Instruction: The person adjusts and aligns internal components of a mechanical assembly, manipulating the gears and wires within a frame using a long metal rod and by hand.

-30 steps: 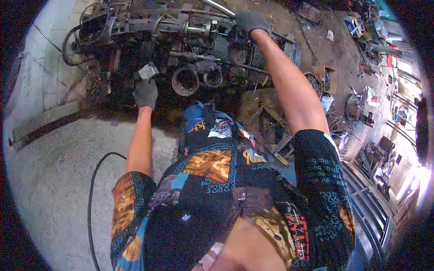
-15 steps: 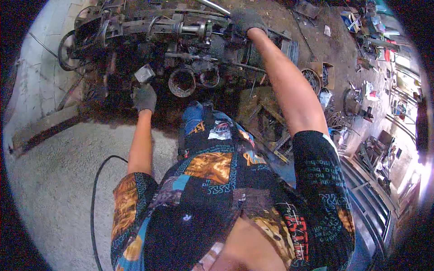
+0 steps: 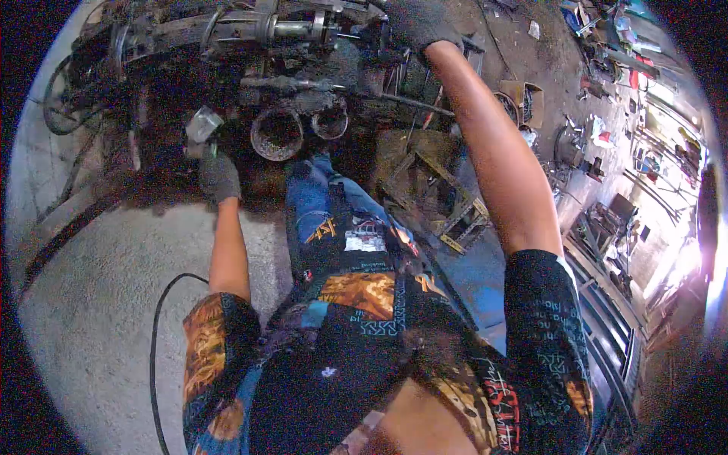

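Note:
My left hand (image 3: pixel 218 176), in a dark grey glove, reaches to the lower front of a dark, greasy machine (image 3: pixel 189 83). Its fingers are curled at a small part just below a pale, boxy block (image 3: pixel 203 125); what they grip is hidden. My right hand (image 3: pixel 421 26), also gloved, is at the machine's upper right end, beside a bright metal shaft (image 3: pixel 299 29). That hand is blurred and dark, so its fingers do not show clearly. Between my hands, a round can (image 3: pixel 277 135) and a smaller one (image 3: pixel 330 121) sit at the machine's front.
A yellowish metal frame (image 3: pixel 455 227) stands to the right of my legs. A black cable (image 3: pixel 155 341) curves over the concrete floor at left. Farther right are a cardboard box (image 3: pixel 527 102), scattered scrap and long metal bars (image 3: pixel 607 311).
The view has shifted, so the machine appears farther left and higher. My right hand has moved right along the machine's end. My left hand stays near the pale block, slightly lower.

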`<state>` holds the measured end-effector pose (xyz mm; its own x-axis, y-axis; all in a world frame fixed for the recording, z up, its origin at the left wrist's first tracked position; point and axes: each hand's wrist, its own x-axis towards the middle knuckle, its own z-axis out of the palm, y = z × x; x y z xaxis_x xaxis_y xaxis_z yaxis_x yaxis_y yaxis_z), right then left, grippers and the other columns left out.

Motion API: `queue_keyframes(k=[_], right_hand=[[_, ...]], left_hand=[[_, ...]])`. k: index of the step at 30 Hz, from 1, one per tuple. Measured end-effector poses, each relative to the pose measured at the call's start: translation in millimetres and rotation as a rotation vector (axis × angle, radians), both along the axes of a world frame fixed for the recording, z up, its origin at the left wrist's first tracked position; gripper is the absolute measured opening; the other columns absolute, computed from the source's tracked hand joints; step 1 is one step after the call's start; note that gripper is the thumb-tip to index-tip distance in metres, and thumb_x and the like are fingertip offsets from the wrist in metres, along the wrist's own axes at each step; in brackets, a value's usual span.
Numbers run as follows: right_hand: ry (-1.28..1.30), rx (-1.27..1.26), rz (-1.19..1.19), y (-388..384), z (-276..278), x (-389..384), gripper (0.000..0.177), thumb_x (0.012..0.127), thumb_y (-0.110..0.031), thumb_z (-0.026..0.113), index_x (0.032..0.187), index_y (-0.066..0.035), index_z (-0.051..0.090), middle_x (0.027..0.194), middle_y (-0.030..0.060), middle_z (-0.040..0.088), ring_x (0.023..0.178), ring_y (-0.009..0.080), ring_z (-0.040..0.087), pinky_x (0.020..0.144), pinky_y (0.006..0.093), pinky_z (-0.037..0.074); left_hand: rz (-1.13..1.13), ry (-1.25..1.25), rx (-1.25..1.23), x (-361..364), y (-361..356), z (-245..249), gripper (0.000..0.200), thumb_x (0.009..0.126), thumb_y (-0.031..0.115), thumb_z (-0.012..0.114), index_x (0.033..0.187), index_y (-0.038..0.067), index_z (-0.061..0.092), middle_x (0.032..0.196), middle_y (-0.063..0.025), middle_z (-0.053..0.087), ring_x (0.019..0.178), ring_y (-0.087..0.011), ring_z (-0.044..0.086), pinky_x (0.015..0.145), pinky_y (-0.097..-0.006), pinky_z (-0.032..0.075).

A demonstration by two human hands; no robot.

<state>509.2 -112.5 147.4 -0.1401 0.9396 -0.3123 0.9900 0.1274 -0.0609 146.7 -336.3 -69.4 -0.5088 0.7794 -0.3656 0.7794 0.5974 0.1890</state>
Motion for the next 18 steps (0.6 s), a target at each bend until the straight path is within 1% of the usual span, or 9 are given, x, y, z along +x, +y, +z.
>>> queue_keyframes(k=[2,5,6,8,10,12,14,16,18], right_hand=[[-0.035,0.054,0.074,8.2,-10.7,2.6,0.031,0.078,-0.027,0.056,0.094,-0.004,0.07,0.089,0.0214,0.067,0.085,0.0369,0.067,0.075,0.0463,0.052],[-0.054,0.021,0.003,4.5,-14.3,-1.0,0.029,0.078,-0.026,0.055,0.091,-0.005,0.071,0.088,0.0217,0.067,0.083,0.038,0.067,0.073,0.0476,0.052],[-0.079,0.053,0.041,10.6,-16.7,1.7,0.029,0.079,-0.026,0.055,0.091,-0.005,0.071,0.087,0.0216,0.067,0.082,0.0384,0.066,0.072,0.048,0.052],[-0.102,0.079,0.08,11.0,-19.6,4.9,0.028,0.079,-0.026,0.055,0.09,-0.005,0.07,0.086,0.0216,0.067,0.08,0.0388,0.066,0.071,0.0484,0.052],[-0.106,0.037,0.071,10.0,-9.6,1.3,0.029,0.08,-0.026,0.053,0.093,-0.006,0.07,0.088,0.0214,0.067,0.081,0.0384,0.066,0.072,0.0483,0.052],[-0.081,0.011,0.033,3.9,5.6,-5.7,0.03,0.081,-0.026,0.052,0.095,-0.007,0.07,0.091,0.0211,0.067,0.083,0.0377,0.066,0.073,0.0477,0.052],[-0.051,-0.006,-0.004,4.5,11.0,-7.2,0.03,0.083,-0.026,0.051,0.097,-0.008,0.07,0.094,0.0208,0.067,0.085,0.037,0.066,0.074,0.0471,0.052],[0.05,0.106,-0.105,5.6,-3.4,-3.6,0.03,0.084,-0.027,0.05,0.099,-0.009,0.069,0.1,0.0194,0.066,0.09,0.0357,0.065,0.077,0.046,0.052],[0.06,0.099,-0.098,-4.5,10.8,-7.2,0.03,0.085,-0.027,0.05,0.099,-0.009,0.07,0.1,0.0179,0.067,0.091,0.0349,0.065,0.077,0.0458,0.051]], left_hand=[[-0.24,0.229,0.225,-22.2,-14.2,-87.4,0.038,0.091,0.034,0.047,0.114,0.006,0.059,0.111,-0.0201,0.062,0.095,-0.0389,0.061,0.081,-0.049,0.048],[-0.597,0.107,0.412,-44.6,7.1,-186.7,0.043,0.091,0.035,0.045,0.117,0.003,0.057,0.119,-0.0191,0.06,0.107,-0.0389,0.057,0.088,-0.049,0.045],[-0.595,0.103,0.412,-22.9,28.5,-146.7,0.043,0.091,0.035,0.045,0.117,0.003,0.057,0.119,-0.0191,0.06,0.107,-0.0389,0.057,0.088,-0.049,0.045],[-0.533,0.057,-0.207,10.6,55.5,-52.6,0.046,0.092,0.037,0.044,0.119,0.002,0.056,0.126,-0.0193,0.056,0.111,-0.04,0.054,0.092,-0.0496,0.043],[-0.522,0.016,0.096,-24.0,21.8,-155.3,0.046,0.092,0.038,0.043,0.119,0.004,0.056,0.124,-0.0204,0.057,0.111,-0.0406,0.054,0.092,-0.0491,0.043],[-0.518,-0.016,0.407,-28.9,12.6,-172.3,0.046,0.092,0.039,0.042,0.119,0.005,0.057,0.121,-0.0215,0.058,0.111,-0.0412,0.054,0.093,-0.0486,0.043],[-0.531,-0.257,-0.297,-9.2,8.0,-95.6,0.045,0.092,0.041,0.043,0.117,0.006,0.057,0.117,-0.0229,0.059,0.11,-0.0423,0.054,0.092,-0.049,0.043],[-0.694,-0.306,-0.04,-2.7,-0.7,-72.5,0.048,0.093,0.043,0.041,0.116,0.005,0.058,0.118,-0.0222,0.058,0.111,-0.0435,0.053,0.093,-0.0494,0.043],[-0.624,-0.35,-0.169,-29.6,-19.1,-107.0,0.046,0.093,0.042,0.042,0.115,0.006,0.059,0.118,-0.0214,0.059,0.112,-0.0431,0.052,0.094,-0.0478,0.043]])
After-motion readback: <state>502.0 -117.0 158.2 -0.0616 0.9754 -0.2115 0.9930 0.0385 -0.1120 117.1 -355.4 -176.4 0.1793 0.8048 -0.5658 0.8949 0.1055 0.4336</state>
